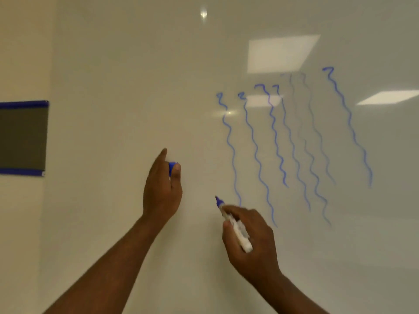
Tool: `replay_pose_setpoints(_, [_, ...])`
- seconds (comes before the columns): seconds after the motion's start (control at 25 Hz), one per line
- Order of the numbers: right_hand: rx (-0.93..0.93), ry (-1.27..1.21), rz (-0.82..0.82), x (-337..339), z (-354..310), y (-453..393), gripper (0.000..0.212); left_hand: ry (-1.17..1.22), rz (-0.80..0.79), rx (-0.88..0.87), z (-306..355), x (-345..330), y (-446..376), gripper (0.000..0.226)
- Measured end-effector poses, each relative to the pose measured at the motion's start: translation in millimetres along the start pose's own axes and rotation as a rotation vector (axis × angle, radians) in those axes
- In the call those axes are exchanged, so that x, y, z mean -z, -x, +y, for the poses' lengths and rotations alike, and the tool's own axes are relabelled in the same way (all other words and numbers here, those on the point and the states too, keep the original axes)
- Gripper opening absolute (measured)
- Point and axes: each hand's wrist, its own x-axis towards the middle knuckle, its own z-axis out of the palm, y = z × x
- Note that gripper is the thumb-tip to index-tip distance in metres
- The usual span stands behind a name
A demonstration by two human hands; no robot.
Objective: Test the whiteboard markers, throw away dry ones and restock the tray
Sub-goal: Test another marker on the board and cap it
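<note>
Holding the uncapped blue whiteboard marker [234, 225] in our right hand [251, 243], we curl the fingers round its white barrel and angle the tip up and to the left, close to the whiteboard [136, 87] and just beside the foot of the leftmost squiggle; whether the tip touches the surface we cannot tell. Our left hand [162, 189] pinches the blue cap [172, 167] between thumb and fingers, kept off to the side so it is ready to go back on once the test is judged. Beyond the hands, a row of wavy blue test lines [256, 146] runs down the board; some are strong, while two of them [315, 130] look faint and greyish, which we take as signs of drying markers. At the far left hangs a dark panel with blue edging [22, 138]. The tray is out of view
</note>
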Motion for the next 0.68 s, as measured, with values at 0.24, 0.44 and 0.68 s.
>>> replay_pose_setpoints(0.24, [0.094,0.127,0.062,-32.5,-36.7,-134.4,0.020,-0.137,-0.138,0.023,-0.6,16.8,-79.1,0.057])
replay_pose_setpoints(0.44, [0.102,0.241,0.016,-49.1,-46.9,-198.8,0.023,-0.127,-0.171,0.047,-8.3,15.9,-87.5,0.058])
replay_pose_setpoints(0.68, [0.097,0.390,-0.009,-63.3,-54.6,-215.7,0.028,-0.123,-0.164,0.044,-14.0,15.1,-87.8,0.059])
